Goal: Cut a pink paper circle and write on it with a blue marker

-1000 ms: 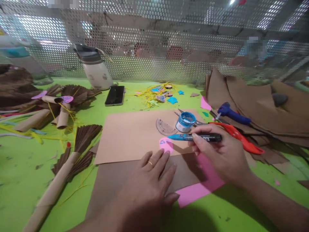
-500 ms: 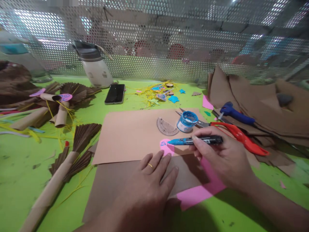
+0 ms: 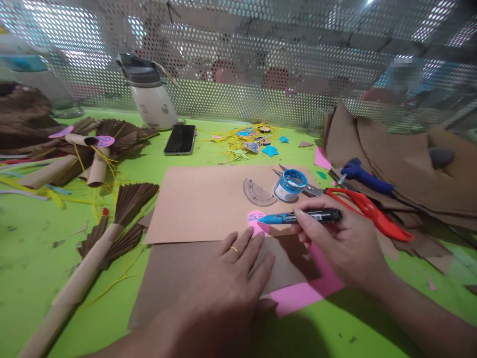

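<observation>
My right hand (image 3: 341, 243) grips a black marker pen (image 3: 305, 216) with a blue front end. Its tip touches a small round pink paper (image 3: 260, 228) that bears blue marks. Spread flat, my left hand (image 3: 238, 268) presses the near edge of the pink round with its fingertips. Under the round lies a light brown paper sheet (image 3: 201, 204), and a darker brown sheet (image 3: 167, 283) is nearer to me. A clear protractor (image 3: 260, 192) and an open jar of blue paint (image 3: 290, 185) stand just beyond the pen. Pink paper (image 3: 298, 298) sticks out beneath my hands.
Red-handled scissors (image 3: 387, 219) and a blue glue gun (image 3: 367, 178) lie at right, by stacked brown paper (image 3: 402, 164). A phone (image 3: 181, 139), a white bottle (image 3: 154, 104) and yellow shreds (image 3: 234, 141) are behind. Paper-tube crafts (image 3: 85, 258) lie left. Perforated metal mesh (image 3: 238, 59) borders the back.
More blue marks show on the pink round. The pen tip stays on it, and my left hand keeps its place. The whole view has shifted slightly.
</observation>
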`<state>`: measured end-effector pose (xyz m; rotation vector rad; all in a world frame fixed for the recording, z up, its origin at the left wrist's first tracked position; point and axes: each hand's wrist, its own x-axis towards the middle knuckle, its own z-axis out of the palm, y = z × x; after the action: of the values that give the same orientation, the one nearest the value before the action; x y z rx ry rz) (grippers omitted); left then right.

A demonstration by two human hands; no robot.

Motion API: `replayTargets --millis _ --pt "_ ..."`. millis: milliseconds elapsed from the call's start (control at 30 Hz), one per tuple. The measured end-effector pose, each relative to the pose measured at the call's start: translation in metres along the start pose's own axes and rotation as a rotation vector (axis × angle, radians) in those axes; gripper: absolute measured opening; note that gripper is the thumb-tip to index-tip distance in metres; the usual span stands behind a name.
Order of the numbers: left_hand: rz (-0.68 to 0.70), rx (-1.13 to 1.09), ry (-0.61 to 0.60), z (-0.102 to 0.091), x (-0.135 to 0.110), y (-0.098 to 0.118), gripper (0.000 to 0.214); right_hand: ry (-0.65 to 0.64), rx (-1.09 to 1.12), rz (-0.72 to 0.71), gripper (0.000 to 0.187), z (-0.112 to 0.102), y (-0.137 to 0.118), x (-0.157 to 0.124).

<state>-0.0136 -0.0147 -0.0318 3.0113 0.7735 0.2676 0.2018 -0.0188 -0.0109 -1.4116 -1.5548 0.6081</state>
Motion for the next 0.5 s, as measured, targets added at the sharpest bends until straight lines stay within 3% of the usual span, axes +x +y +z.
replayTargets --millis 333,500 --pt "0.009 -0.015 -0.041 -0.0001 -0.0017 -0.0018 0.054 -0.050 0.002 0.009 0.012 0.0018 -0.0028 -0.0007" --pt "-0.014 -0.007 -0.064 -0.0033 0.0001 -0.0003 0.053 0.008 -0.004 0.055 0.015 0.0032 -0.0050 -0.0032"
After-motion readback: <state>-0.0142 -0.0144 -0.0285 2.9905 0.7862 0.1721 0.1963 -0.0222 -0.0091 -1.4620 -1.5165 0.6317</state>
